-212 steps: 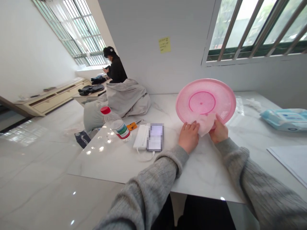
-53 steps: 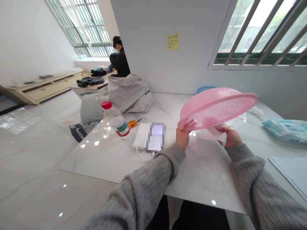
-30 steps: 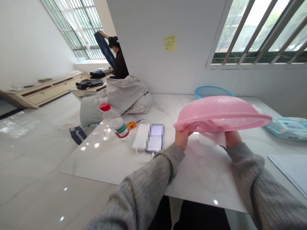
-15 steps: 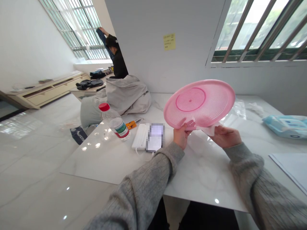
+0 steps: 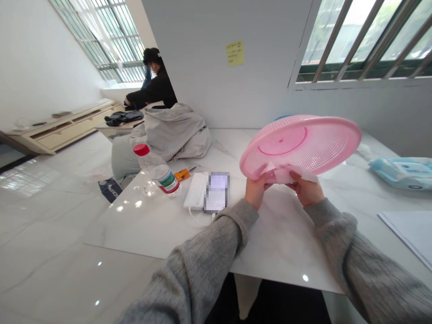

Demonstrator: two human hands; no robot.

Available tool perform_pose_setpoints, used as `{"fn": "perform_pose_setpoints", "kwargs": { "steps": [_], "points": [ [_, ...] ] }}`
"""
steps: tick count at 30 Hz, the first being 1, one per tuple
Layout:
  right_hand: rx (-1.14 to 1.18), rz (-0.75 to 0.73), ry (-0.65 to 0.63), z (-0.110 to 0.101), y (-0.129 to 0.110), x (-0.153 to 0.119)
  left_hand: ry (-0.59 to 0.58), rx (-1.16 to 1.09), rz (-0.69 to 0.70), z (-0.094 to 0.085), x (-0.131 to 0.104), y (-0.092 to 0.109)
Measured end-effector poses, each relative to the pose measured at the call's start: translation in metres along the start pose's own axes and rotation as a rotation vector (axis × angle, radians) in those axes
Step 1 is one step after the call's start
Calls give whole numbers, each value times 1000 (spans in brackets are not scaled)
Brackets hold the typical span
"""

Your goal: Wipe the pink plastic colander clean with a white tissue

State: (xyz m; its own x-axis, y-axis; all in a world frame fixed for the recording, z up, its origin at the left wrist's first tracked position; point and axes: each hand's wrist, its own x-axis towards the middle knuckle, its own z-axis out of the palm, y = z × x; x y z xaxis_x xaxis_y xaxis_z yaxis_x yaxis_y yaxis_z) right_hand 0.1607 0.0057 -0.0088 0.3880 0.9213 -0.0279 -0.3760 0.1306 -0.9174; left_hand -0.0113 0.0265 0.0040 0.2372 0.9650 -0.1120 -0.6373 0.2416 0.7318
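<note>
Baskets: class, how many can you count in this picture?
1 for certain: the pink basket, its rim gripped by the left hand. A blue edge shows behind it, mostly hidden, and may be another.

This looks like a plain indoor room, in a home or perhaps a small office; which of the two is unclear. Metal bars cross both windows [image 5: 364,40], and a sheer white curtain [image 5: 97,27] hangs at the far one. A low cabinet [image 5: 60,128] with drawers runs along the white wall, above a glossy, veined floor [image 5: 50,202]. Household goods share the marble-look table [image 5: 145,227]: a bottle [image 5: 165,180], a phone [image 5: 217,192], wipes [image 5: 405,172], with a pink colander [image 5: 324,144] above it. The yellow note [image 5: 235,53] and the papers [image 5: 410,231] suit an office too.
</note>
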Motion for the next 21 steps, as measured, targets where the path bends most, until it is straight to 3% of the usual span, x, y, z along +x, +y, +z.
{"fn": "perform_pose_setpoints", "kwargs": {
  "steps": [7, 13, 21],
  "points": [
    [210, -120, 37, 5, 0, 3, -115, 120, -49, 0, -7, -10],
    [254, -123, 36, -1, -3, 8, -191, 135, -108, 2, -14, -13],
    [190, -120, -62, -1, -10, 8, -142, 148, -101, 5, -14, -11]
  ]
}}
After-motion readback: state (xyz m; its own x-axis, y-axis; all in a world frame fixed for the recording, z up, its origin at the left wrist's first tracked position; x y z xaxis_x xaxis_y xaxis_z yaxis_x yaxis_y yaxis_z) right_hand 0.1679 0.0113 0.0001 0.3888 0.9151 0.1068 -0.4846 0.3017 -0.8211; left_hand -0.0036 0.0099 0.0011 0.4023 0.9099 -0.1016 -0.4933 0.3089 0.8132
